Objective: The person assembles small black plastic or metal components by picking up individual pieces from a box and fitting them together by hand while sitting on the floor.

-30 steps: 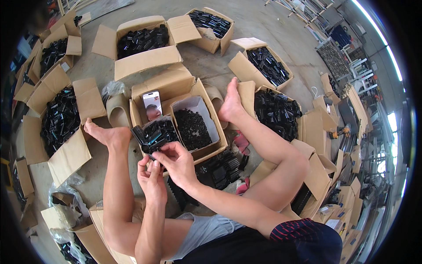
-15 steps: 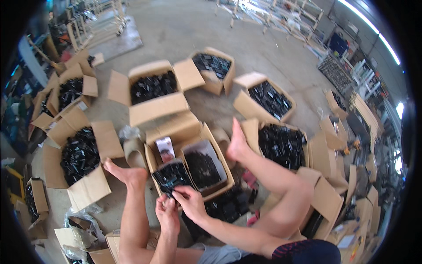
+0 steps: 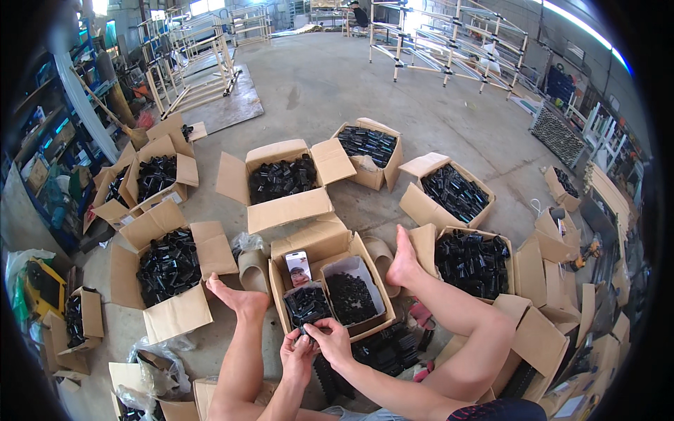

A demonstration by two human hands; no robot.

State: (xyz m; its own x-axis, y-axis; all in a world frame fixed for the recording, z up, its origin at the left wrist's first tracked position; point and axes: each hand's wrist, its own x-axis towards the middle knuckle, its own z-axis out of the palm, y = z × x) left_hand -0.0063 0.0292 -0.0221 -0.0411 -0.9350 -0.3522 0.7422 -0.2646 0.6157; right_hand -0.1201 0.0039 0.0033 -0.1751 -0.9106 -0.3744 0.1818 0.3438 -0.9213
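Observation:
Close together in front of me, my left hand (image 3: pixel 296 351) and my right hand (image 3: pixel 331 342) are both closed on a small black plastic part (image 3: pixel 304 330). Fingers cover most of it, so its exact kind stays hidden. Just beyond them is an open cardboard box (image 3: pixel 309 239) between my legs. Inside it, dark parts (image 3: pixel 307 302) fill the near left side, right by my fingertips. Smaller black pieces (image 3: pixel 351 295) lie in a pale tray (image 3: pixel 377 289) on the right side. A phone (image 3: pixel 298 268) with a lit screen leans behind the left pile.
Open cartons of black parts surround me, including a left carton (image 3: pixel 168 266), a far carton (image 3: pixel 284 175) and a right carton (image 3: pixel 474 263). Slippers (image 3: pixel 253 272) flank the middle box. Black parts (image 3: pixel 386 351) lie beside my right leg. Pipe racks (image 3: pixel 449 52) stand farther back.
The view has tilted up, so the boxes sit lower and farther right in the picture, and more of the far floor shows. Both hands stay together on the black part.

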